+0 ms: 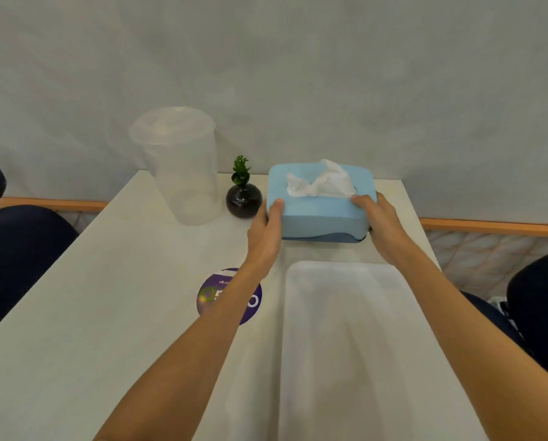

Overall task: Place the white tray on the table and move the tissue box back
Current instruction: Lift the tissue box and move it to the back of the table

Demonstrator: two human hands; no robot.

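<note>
A light blue tissue box with a white tissue sticking out of its top stands at the far end of the white table, close to the wall. My left hand grips its left side and my right hand grips its right side, thumbs on the top edge. The white tray lies flat on the table just in front of the box, between my forearms and under my right arm.
A tall clear plastic container stands at the back left. A small dark round vase with a green plant sits right beside the box's left side. A purple round sticker is on the table. Dark chairs flank both sides.
</note>
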